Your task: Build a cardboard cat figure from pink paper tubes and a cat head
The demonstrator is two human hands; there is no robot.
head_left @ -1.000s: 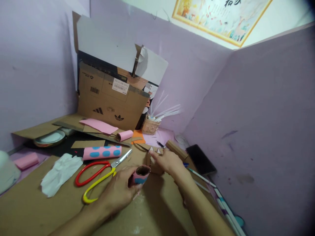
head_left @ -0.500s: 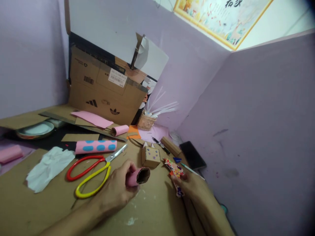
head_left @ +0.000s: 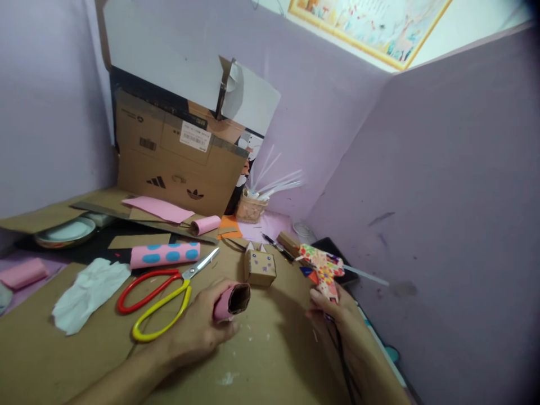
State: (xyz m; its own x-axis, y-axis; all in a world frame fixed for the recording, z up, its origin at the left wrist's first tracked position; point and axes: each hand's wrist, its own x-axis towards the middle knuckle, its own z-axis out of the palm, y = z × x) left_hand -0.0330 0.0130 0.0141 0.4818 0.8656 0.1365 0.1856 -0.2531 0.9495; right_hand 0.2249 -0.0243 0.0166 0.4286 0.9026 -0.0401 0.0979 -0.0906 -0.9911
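My left hand (head_left: 198,329) is wrapped round a short pink-covered cardboard tube (head_left: 230,301), its open end facing right. My right hand (head_left: 333,315) grips a colourfully patterned glue gun (head_left: 323,269) held upright, nozzle toward the left, a clear glue stick sticking out at its back. A dark cord runs down from the gun along my right forearm. A small cardboard box with pointed ears (head_left: 259,265) stands on the table between the two hands, slightly farther away.
Red-and-yellow scissors (head_left: 162,301) lie left of the tube, beside a pink roll with blue dots (head_left: 164,255) and crumpled white paper (head_left: 88,292). A flattened cardboard carton (head_left: 177,169) leans on the back wall. A basket of white sticks (head_left: 251,208), a phone (head_left: 337,264) and a plate (head_left: 65,232) are also here.
My right hand left the small box, took up the patterned glue gun at the right and raised it upright. My left hand kept the pink tube, turning its opening to the right.
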